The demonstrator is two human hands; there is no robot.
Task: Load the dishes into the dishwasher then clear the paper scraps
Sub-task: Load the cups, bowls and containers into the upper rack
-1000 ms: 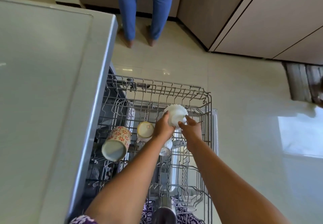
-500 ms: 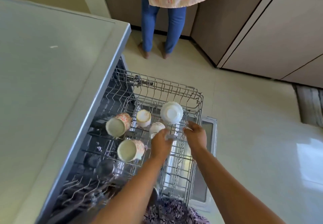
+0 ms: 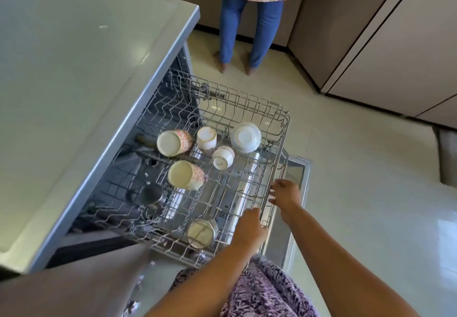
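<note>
The silver wire dishwasher rack [image 3: 247, 103] is pulled out over the open dishwasher door [image 3: 300, 176], to the right of the big grey desk [image 3: 74, 69]. The left hand [image 3: 249, 225] is at the near right corner of the rack, and its fingers are curled around the top wire there. The right hand [image 3: 284, 194] is just to the right of it, a bit farther away, with its fingers touching the right rim of the rack. I cannot tell if that hand is gripping the wire or only resting on it. The dishes all sit inside the rack, to the left of both hands and farther away. A shiny steel cup [image 3: 202, 232] lies closest, just left of the left hand. A white bowl with a wavy edge [image 3: 246, 137] sits upside down in the far right part of the rack. Beside it are a small white cup with a gold rim [image 3: 206, 138] and a small patterned white cup [image 3: 223, 157], which lies tipped over. Two flowery mugs lie on their sides farther left, one far [image 3: 174, 142] and one nearer [image 3: 185, 175]. A dark steel tumbler [image 3: 151, 194] sits at the left side by the desk. A person in blue jeans [image 3: 249, 20] stands on the cream floor [image 3: 358, 193] far away.
</note>
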